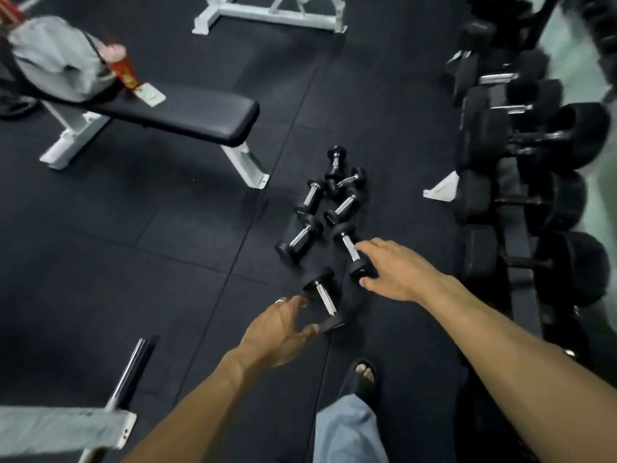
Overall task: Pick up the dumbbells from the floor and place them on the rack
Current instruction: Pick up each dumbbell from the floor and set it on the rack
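— Where, the dumbbells?
— Clustered on the black floor (167, 228), left of the rack (521, 182). Nearest dumbbell (325, 300) between spread fingers of left hand (283, 329), ungripped. Right hand (394, 269) open, touching second dumbbell (350, 250), not grasping.

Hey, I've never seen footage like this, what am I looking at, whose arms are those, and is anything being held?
This is one picture from a camera worn on a person's head, looking down at their own arms in a gym. The left hand is open around the nearest dumbbell, and the right hand reaches onto the next dumbbell. Neither has closed a grip yet; both weights lie on the black floor. More small dumbbells lie in a cluster beyond. A rack of larger dumbbells stands on the right, and a bench on the left. The person's sandalled foot shows below.
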